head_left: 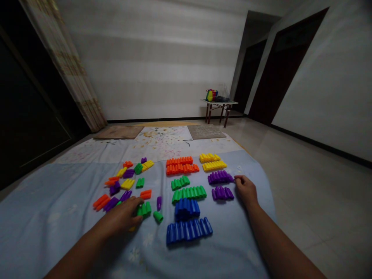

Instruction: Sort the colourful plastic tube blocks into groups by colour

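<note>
My left hand (pixel 126 213) rests low over the scattered pieces at the left, its fingertips at a small group of green pieces (pixel 144 209); whether it grips them is unclear. My right hand (pixel 246 190) has its fingers closed at the right end of the upper purple row (pixel 220 177), touching the end piece. Below it lies a shorter purple row (pixel 222 193). Side by side in the middle are orange rows (pixel 181 168), green rows (pixel 188 194) and blue rows (pixel 189 230), with yellow rows (pixel 214 166) above the purple ones. A single green piece (pixel 158 216) and a single purple piece (pixel 159 203) lie between.
Mixed orange, purple, yellow and green pieces (pixel 128 184) spread across the left of the blue cloth (pixel 232 248). Two flat boards (pixel 119 132) (pixel 206 131) lie at the far edge. Behind stands a small table (pixel 219 103) with a colourful bag (pixel 211 95).
</note>
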A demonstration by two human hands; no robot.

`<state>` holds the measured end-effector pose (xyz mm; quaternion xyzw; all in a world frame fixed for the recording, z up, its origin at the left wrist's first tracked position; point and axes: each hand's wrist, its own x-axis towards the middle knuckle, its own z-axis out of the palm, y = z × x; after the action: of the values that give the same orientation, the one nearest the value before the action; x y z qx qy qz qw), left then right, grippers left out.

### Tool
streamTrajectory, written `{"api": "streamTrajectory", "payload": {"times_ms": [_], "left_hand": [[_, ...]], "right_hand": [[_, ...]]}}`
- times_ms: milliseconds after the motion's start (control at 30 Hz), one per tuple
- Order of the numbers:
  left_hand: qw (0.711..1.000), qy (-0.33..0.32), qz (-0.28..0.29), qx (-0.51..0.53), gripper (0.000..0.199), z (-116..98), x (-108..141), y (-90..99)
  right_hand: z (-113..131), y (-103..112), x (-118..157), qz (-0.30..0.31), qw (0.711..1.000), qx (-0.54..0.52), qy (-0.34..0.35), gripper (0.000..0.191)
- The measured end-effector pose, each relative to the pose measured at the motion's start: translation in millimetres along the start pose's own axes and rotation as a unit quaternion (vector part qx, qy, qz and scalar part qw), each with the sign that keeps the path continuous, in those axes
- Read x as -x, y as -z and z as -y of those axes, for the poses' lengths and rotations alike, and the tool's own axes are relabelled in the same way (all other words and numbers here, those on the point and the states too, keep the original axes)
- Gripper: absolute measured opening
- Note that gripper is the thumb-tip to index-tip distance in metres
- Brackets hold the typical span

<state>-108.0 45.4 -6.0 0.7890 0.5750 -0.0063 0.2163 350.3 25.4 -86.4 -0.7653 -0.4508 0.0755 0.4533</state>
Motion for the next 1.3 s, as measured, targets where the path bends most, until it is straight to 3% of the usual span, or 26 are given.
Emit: {"api": "streamTrajectory", "payload": {"times_ms": [200,367,567,800,1067,1300], "left_hand": [[0.999,0.011,-0.038,0.025,0.048,-8.9,1.6,14.7],[0.991,-0.06,-0.082,0.083,0.046,-25.8,-1.4,7.7],[0.976,-0.135,-0.086,0.148,0.044,-61.4,-21.4,-6.4],[0.976,-0.129,-0.049,0.171,0.05,-94.1,-50.4,-5.9],[0.981,-0.112,0.014,0.16,0.054,-97.1,-62.2,-2.1],[0.978,-0.13,-0.023,0.162,0.039,-90.8,-62.3,-7.1]], "right_hand": [[0.3,-0.1,-0.4,-0.004,1.0,-0.005,0.005,0.036],[-0.7,-1.4,-0.6,-0.008,1.0,-0.002,0.003,0.036],[-0.8,-1.7,-0.8,-0.01,1.0,-0.002,0.005,0.034],[0.3,-1.5,-0.4,-0.009,1.0,-0.009,0.003,0.034],[-1.2,-2.1,-1.3,-0.008,1.0,-0.012,-0.002,0.034],[-1.1,-2.1,-0.9,-0.008,1.0,-0.01,0.007,0.034]]}}
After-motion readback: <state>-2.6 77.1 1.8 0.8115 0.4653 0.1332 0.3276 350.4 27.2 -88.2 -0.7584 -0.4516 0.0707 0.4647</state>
